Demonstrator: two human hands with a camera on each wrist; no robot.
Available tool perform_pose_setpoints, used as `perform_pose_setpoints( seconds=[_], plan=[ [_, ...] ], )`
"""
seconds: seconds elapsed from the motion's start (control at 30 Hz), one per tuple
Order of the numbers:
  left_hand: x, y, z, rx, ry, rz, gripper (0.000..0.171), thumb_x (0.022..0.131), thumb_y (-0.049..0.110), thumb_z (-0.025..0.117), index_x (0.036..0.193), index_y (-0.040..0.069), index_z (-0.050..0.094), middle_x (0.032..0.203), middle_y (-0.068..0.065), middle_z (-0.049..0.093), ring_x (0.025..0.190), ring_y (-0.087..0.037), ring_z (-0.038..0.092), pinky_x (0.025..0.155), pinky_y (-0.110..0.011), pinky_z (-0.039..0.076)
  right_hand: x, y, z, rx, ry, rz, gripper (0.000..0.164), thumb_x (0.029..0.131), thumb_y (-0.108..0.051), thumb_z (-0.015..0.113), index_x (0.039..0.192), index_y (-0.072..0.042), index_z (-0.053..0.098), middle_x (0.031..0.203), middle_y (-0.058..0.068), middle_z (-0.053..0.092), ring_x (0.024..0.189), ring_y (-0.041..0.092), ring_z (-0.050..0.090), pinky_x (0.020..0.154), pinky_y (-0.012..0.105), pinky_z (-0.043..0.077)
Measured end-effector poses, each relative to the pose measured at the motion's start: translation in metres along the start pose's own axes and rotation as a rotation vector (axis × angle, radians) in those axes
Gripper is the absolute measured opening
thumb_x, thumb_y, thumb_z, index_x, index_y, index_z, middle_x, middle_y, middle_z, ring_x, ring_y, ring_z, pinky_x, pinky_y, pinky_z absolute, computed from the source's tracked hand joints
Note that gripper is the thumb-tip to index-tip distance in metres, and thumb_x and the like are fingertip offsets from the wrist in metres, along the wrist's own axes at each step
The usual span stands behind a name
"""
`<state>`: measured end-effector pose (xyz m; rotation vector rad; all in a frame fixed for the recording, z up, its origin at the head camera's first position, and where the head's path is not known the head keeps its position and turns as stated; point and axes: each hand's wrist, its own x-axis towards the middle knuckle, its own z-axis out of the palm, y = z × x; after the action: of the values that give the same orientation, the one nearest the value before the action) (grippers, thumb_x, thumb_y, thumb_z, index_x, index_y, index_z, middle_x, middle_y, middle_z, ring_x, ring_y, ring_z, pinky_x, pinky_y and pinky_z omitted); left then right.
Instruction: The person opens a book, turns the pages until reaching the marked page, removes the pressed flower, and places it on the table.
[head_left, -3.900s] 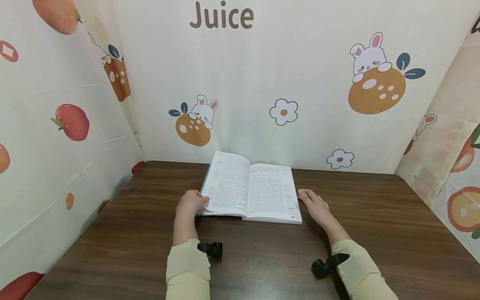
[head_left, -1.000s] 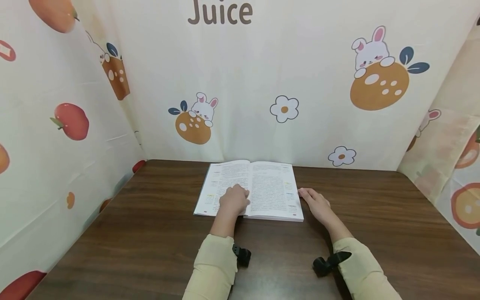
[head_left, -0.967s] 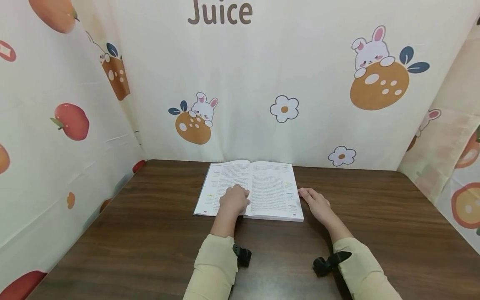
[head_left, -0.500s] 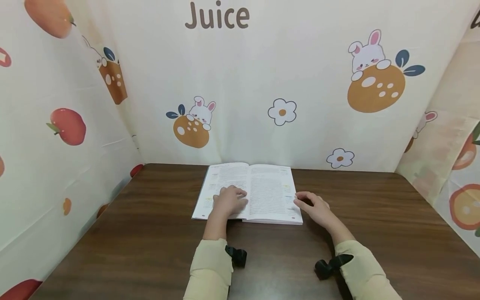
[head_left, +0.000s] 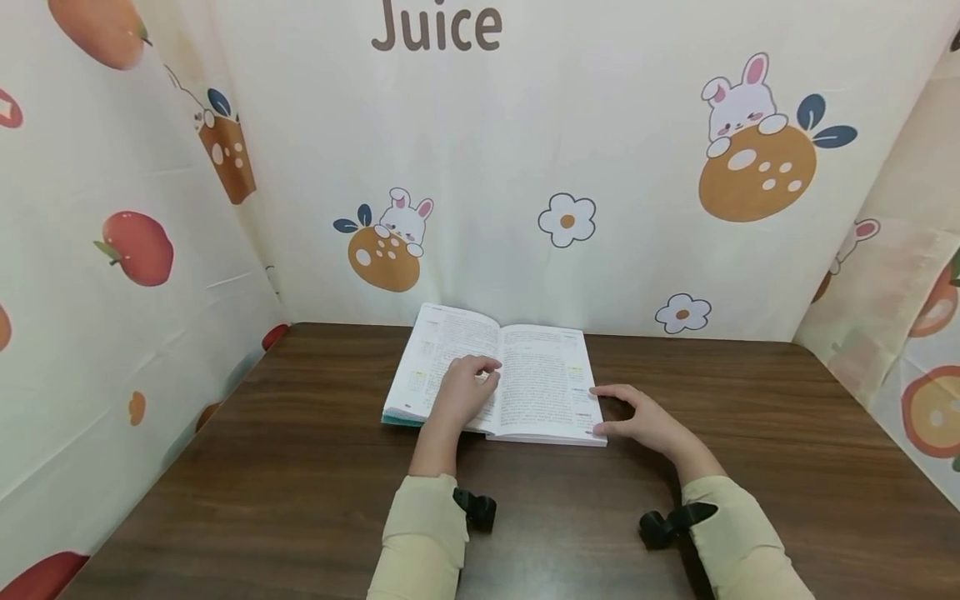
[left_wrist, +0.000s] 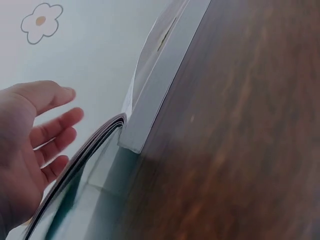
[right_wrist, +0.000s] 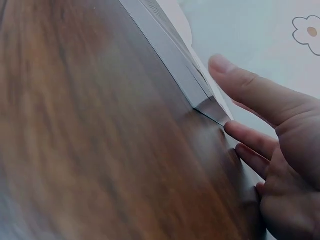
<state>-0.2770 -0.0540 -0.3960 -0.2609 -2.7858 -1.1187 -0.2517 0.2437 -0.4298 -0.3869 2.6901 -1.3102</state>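
An open book [head_left: 546,379] with printed white pages lies at the back of the table. Its left half looks raised, and a strip of teal cover [head_left: 401,421] shows under the lower left corner. My left hand [head_left: 459,393] is over the left page beside the spine, its fingers loosely bent around nothing; in the left wrist view that hand [left_wrist: 27,135] is beside the curved pages. My right hand [head_left: 651,425] is at the book's right edge, thumb and forefinger spread apart. In the right wrist view, a fingertip [right_wrist: 231,127] reaches the corner of the page block [right_wrist: 170,55].
A brown wooden table [head_left: 247,483] carries the book. Behind it hangs a white printed curtain [head_left: 487,150], close to the book's far edge. Black wrist cameras are strapped to the left sleeve [head_left: 423,533] and right sleeve [head_left: 738,533].
The left hand moved from the left page's edge to near the spine, and its fingers loosened. The book's left half dropped flat, then rose again. The right thumb and fingers spread apart.
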Motion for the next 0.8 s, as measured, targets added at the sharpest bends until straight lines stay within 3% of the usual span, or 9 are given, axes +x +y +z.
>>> perform_pose_setpoints(
  seconds=[0.37, 0.8],
  plan=[
    [-0.0009, 0.0048, -0.0080, -0.100, 0.107, 0.067, 0.019, 0.089, 0.017, 0.056, 0.102, 0.011, 0.069, 0.093, 0.001, 0.060, 0.089, -0.017, 0.049, 0.080, -0.033, 0.042, 0.0008, 0.0003, -0.0022, -0.034, -0.036, 0.014, 0.065, 0.071, -0.037, 0.078, 0.127, -0.012, 0.056, 0.137, 0.016, 0.039, 0.127, 0.040, 0.028, 0.098, 0.062, 0.021],
    [-0.0006, 0.0060, -0.0077, -0.159, 0.135, 0.101, 0.017, 0.089, 0.013, 0.056, 0.099, 0.008, 0.069, 0.088, 0.001, 0.059, 0.086, -0.016, 0.049, 0.077, -0.031, 0.042, 0.0024, 0.0002, -0.0003, -0.047, -0.015, 0.006, 0.062, 0.071, -0.039, 0.077, 0.123, -0.010, 0.059, 0.134, 0.016, 0.042, 0.125, 0.039, 0.032, 0.098, 0.060, 0.024]
  ],
)
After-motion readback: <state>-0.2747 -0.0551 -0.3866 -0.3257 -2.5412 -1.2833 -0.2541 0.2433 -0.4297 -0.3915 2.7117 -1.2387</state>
